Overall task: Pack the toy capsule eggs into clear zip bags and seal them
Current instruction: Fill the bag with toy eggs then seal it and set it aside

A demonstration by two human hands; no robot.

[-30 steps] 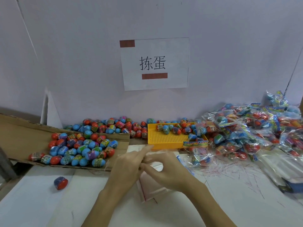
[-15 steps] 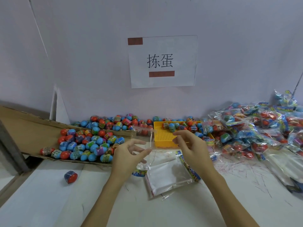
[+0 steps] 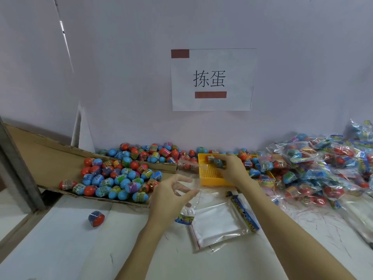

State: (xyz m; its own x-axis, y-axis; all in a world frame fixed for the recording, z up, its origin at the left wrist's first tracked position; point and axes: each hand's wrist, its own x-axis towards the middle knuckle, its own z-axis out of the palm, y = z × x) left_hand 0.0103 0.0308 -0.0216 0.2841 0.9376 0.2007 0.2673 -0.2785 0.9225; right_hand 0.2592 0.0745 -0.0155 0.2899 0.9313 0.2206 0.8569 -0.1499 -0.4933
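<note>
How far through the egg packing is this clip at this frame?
Well underway, not finished. Done: a heap of filled bags lies on the right. In hand: the left hand holds a clear bag open while the right hand grips eggs over the yellow tray. Left: many loose eggs on the cardboard, and empty bags on the table.

White table [image 3: 60,249] is set against the wall. Laid directly on it: a flattened cardboard sheet [image 3: 40,156] at left, one loose egg [image 3: 96,218], a yellow tray [image 3: 214,174], a stack of empty zip bags [image 3: 220,225], and filled bags [image 3: 314,170] piled right. Red scribbles, possibly pen marks [image 3: 302,217], are seen on the surface.
</note>
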